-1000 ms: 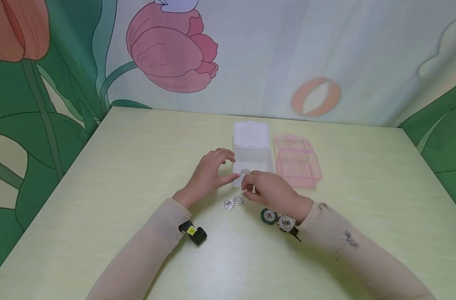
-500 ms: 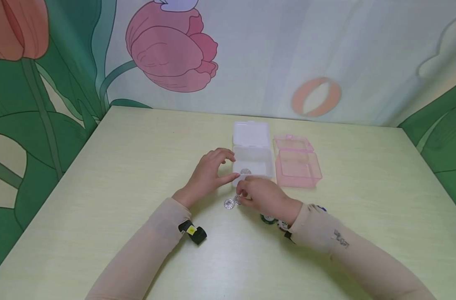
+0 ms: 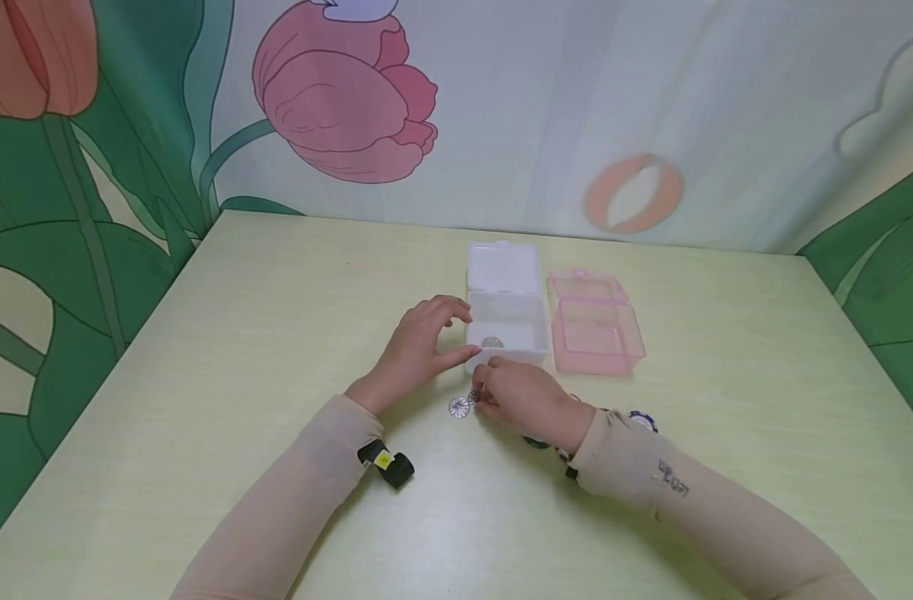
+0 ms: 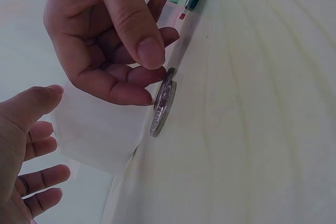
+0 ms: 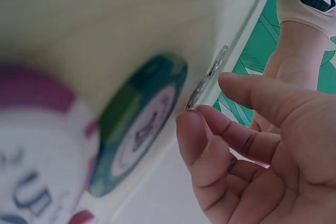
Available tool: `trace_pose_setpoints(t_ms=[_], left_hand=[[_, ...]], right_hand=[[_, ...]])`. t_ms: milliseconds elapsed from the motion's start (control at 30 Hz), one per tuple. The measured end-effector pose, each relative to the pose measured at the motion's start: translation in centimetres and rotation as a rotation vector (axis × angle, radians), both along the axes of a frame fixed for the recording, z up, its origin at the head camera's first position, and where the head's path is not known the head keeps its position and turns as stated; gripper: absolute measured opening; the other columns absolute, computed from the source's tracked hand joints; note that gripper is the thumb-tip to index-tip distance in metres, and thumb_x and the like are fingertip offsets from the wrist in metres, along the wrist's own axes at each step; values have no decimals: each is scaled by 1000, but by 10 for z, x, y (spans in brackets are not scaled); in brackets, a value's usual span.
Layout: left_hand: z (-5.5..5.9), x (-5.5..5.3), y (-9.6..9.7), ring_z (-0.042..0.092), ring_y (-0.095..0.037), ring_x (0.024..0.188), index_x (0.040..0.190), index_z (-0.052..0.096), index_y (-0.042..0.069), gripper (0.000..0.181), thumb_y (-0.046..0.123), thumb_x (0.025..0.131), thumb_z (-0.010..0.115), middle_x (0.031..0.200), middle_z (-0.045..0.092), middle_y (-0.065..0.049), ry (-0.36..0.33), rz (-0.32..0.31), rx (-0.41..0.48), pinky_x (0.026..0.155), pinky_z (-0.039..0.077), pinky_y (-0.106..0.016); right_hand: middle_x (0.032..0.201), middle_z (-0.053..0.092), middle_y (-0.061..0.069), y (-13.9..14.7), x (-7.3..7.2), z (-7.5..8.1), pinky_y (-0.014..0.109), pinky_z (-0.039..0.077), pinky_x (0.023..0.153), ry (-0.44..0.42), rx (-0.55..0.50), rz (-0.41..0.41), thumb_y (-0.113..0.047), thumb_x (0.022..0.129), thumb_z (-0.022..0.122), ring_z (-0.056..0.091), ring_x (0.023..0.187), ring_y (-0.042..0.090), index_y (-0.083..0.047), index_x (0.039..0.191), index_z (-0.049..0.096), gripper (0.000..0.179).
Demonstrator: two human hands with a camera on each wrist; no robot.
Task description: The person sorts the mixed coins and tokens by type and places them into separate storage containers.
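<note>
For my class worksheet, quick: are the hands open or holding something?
Left hand: open, at the white box.
Right hand: open, thumb and fingers apart at the silver discs.

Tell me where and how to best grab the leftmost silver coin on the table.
Probably best to pinch the leftmost silver coin by its rim, from above and the left: it looks thin and lies flat, while another silver coin and the right hand crowd its right side.

Soft, even light filled the head view, casting faint shadows beside both sleeves (image 3: 284, 508) onto the table (image 3: 456, 542). The wrist views were dimmer, dull glints on the silver discs (image 4: 164, 109), the purple-and-white chip (image 5: 42, 140) out of focus.
</note>
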State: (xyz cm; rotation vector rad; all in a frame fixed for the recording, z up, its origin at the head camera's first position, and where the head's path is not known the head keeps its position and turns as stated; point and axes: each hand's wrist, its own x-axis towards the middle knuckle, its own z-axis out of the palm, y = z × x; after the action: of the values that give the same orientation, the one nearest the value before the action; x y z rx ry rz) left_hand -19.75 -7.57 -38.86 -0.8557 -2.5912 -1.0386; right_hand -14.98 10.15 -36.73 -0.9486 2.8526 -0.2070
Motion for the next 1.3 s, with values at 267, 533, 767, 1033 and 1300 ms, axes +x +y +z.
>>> trace_pose_setpoints(t_ms=[267,533,767,1033,1300], left_hand=[[-1,0,-1,59,-24,97,108,58,9,34,25,83,75,125,60,-6,-12,5,-4,91,45,-39],[-1,0,-1,59,-24,98,108,58,9,34,25,83,75,125,60,-6,-17,12,-6,91,45,-39],[0,0,-1,59,-25,99,108,58,9,34,25,83,75,125,60,-6,-17,11,-11,91,46,-39],[2,1,0,59,-25,101,108,58,9,35,25,83,75,125,60,-6,-25,9,-9,93,45,-39],[3,2,1,59,-25,100,108,58,9,35,25,82,76,125,60,-6,-13,5,-3,92,46,-39]], right_hand=[[86,65,2,-3,0,-3,27,51,59,3,13,-15,-19,85,72,61,71,15,-9,95,65,16],[87,65,2,-6,-1,-5,31,53,63,-2,23,-20,-15,84,72,64,76,17,-10,93,64,13],[89,65,3,-8,-1,-5,33,55,69,-25,37,-51,-14,86,71,65,80,18,-9,92,64,10],[90,65,8,-11,1,-3,37,57,70,-47,61,-77,-13,87,70,67,80,22,-4,95,66,13],[90,66,9,-11,0,0,38,57,69,-83,89,-109,-15,88,69,66,78,21,-2,97,66,16]])
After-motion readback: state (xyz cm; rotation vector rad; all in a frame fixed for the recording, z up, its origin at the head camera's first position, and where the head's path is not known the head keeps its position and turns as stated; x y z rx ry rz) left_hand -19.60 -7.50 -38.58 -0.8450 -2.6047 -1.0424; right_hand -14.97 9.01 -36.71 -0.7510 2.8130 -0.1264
